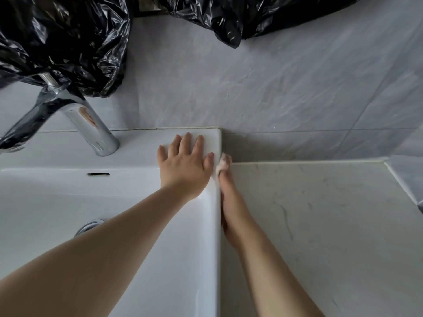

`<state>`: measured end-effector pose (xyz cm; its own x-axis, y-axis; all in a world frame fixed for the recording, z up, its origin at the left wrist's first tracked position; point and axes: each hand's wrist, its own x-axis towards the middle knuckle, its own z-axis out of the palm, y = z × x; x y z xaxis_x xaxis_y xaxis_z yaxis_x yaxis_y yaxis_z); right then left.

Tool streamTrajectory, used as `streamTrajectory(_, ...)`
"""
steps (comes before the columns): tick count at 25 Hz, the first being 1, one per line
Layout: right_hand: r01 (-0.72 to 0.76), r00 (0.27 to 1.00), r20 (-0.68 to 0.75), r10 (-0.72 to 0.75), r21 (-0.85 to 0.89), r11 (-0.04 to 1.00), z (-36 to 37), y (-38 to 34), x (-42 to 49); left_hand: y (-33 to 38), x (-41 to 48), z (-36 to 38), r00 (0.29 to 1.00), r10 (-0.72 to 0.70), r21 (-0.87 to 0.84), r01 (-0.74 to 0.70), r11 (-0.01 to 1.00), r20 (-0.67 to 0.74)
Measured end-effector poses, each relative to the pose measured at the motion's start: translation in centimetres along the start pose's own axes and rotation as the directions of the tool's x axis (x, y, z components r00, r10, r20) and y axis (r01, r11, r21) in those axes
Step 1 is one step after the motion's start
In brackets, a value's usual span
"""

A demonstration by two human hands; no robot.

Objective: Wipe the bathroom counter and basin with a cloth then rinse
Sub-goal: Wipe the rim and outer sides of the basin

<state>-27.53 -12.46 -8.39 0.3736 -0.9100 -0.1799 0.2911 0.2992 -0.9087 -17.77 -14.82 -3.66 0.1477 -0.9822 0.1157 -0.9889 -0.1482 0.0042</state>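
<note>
- Left hand: flat, fingers spread, on the basin rim's far corner.
- Right hand: edge-on beside the basin's outer wall, fingertips gripping a pale cloth.
- Cloth: just right of the left hand, above the counter.

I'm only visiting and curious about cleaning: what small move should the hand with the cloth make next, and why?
Probably slide the cloth back toward the person along the side of the basin. The right hand has it at the far end, by the wall, where basin meets counter; the left hand rests flat on the rim, steadying.
</note>
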Motion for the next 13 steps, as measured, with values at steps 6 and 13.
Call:
streamTrajectory(6, -0.088, 0.996, -0.017, 0.088, -0.037, 0.995, -0.1, 0.1, -1.2, 0.0, 0.1, -0.2, 1.0, -0.005, -0.016, 0.006, 1.0, 0.024)
streamTrajectory(13, -0.095, 0.995, -0.02, 0.099, 0.127, 0.987, 1.7, 0.9, -8.8, -0.2, -1.8, -0.3, 0.993, 0.099, -0.14, -0.089, 0.986, 0.07)
